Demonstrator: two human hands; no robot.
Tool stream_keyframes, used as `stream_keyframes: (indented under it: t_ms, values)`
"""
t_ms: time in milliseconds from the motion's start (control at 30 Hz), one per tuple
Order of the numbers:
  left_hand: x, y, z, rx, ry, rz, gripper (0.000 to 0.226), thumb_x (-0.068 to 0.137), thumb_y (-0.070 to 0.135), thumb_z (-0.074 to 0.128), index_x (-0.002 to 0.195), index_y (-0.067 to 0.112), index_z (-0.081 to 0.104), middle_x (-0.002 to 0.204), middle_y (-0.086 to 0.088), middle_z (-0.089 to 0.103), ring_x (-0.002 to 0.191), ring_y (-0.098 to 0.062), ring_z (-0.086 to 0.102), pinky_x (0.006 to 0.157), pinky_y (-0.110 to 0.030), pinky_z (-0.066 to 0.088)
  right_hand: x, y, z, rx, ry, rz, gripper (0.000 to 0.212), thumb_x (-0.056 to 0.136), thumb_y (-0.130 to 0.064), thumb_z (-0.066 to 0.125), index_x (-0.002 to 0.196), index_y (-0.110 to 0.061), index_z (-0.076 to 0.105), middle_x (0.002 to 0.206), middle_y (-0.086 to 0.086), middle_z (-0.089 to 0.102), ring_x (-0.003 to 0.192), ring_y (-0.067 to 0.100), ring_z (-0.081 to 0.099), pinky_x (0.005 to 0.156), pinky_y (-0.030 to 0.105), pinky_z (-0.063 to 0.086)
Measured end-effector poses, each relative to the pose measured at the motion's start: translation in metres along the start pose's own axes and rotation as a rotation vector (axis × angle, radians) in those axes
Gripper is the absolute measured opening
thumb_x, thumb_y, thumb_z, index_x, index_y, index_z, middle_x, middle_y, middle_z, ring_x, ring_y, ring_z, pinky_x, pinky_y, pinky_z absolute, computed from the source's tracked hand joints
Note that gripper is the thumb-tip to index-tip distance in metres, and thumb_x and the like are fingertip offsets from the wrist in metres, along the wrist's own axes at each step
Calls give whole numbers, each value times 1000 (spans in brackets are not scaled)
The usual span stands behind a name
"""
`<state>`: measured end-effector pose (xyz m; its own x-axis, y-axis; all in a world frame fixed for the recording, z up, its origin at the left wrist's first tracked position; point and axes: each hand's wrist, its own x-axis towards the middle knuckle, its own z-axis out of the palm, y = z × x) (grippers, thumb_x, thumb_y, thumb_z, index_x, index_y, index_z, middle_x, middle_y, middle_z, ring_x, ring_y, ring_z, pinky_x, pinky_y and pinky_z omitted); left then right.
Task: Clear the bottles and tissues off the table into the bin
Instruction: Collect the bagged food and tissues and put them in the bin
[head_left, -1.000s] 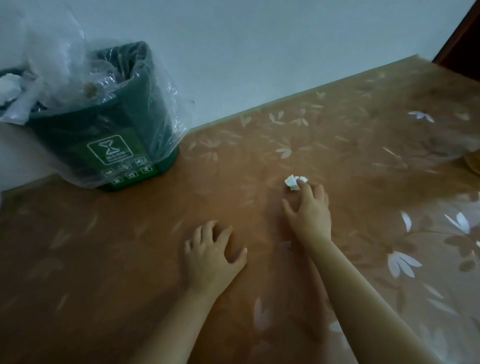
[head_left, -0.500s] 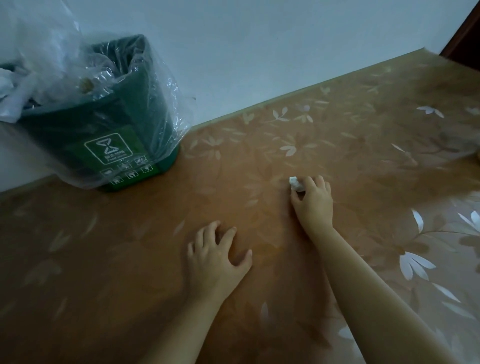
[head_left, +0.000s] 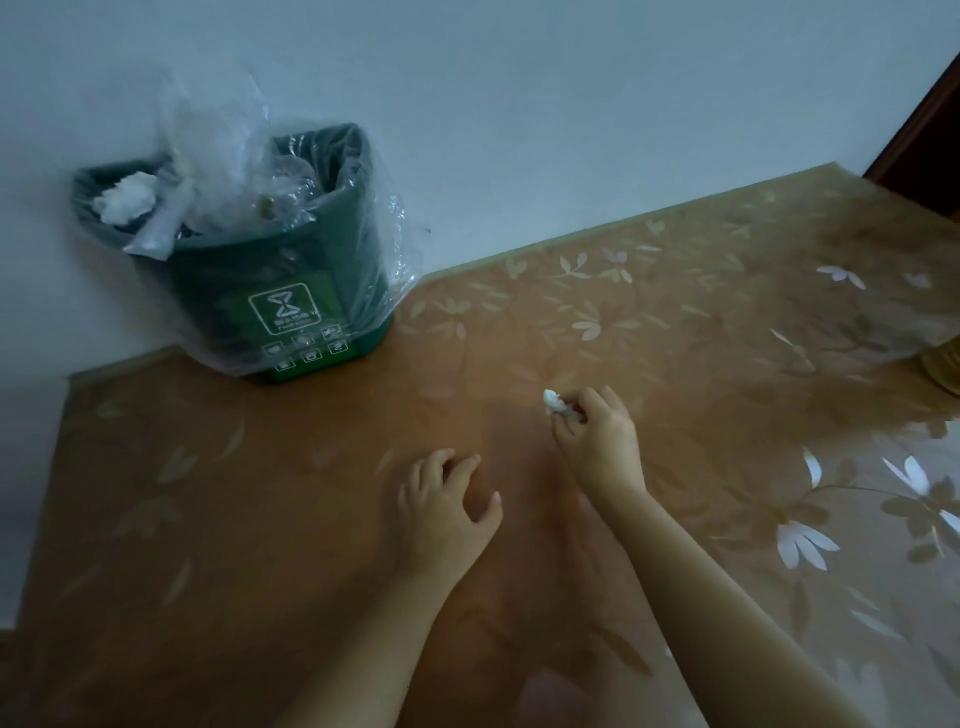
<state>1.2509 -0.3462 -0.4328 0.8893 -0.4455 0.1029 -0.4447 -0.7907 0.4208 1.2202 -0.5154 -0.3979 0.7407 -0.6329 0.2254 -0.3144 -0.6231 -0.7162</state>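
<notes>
Between my right thumb and fingertips (head_left: 574, 415) sits a small crumpled tissue (head_left: 555, 404). My right hand (head_left: 597, 441) is pinched shut on it, and only a little white bit pokes out at the front. It looks lifted just off the table (head_left: 260, 519), but I cannot be sure it is clear of the cloth.

My left hand (head_left: 447, 514) is near, a bit lower and to the left. It holds nothing. Its fingers are bent and spread, and the tips seem to rest on the table.

The green bin (head_left: 291, 301) stands far back on the left, by the wall (head_left: 519, 104). It sits on the table, well apart from my hands. A clear plastic bag (head_left: 218, 135) lines it and sticks up high and floppy at the back. Inside I can see a white wad (head_left: 127, 197) and some clear crinkly things, maybe bottles. It looks quite full.

What could go wrong? My pinch is small and the tissue is light, so it could slip out as I carry it over. The bin is full, so the tissue could land on top and roll off the edge. The floppy bag could get in the way and bounce it back. If I reach too fast, my arm might bump the bin and tip it. I see no other tissues or bottles on the table.
</notes>
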Motion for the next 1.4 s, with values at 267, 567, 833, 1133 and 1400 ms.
stream_keyframes:
  t_ms: [267, 567, 833, 1133, 1400]
  values:
    - [-1, -45, -96, 78, 180, -39, 37, 78, 39, 49, 106, 20, 64, 109, -3, 62, 102, -23, 56, 85, -38, 43, -12, -100, 8, 50, -26, -233, 11, 78, -13, 67, 88, -8, 65, 79, 5, 54, 75, 23, 54, 62, 26, 36]
    - [1, -88, -205, 242, 384, -13, 37, 73, 34, 48, 95, 10, 67, 91, -9, 66, 81, -27, 59, 68, -38, 48, -1, -215, 34, 114, -43, -397, 10, 78, -11, 65, 88, -8, 64, 82, 1, 53, 75, 18, 51, 58, 17, 32]
    - [28, -115, -246, 294, 460, -13, 32, 70, 32, 53, 93, 12, 65, 87, -8, 64, 79, -28, 58, 65, -37, 46, 55, -276, 59, 132, -16, -394, 14, 84, -15, 60, 96, -8, 62, 92, 7, 54, 77, 18, 50, 66, 23, 35]
    - [57, -132, -243, 290, 467, -3, 34, 69, 32, 55, 94, 12, 64, 88, -7, 64, 80, -27, 59, 67, -37, 48, 102, -283, 96, -90, 31, -523, 21, 86, -18, 59, 99, -4, 66, 99, 16, 63, 92, 34, 52, 78, 42, 42]
    - [80, -122, -237, 240, 465, 72, 45, 73, 35, 39, 103, 12, 63, 100, -6, 65, 91, -27, 60, 73, -40, 49, 100, -276, 100, -210, -32, -695, 19, 83, -23, 63, 98, -13, 69, 101, 6, 63, 98, 29, 48, 81, 37, 32]
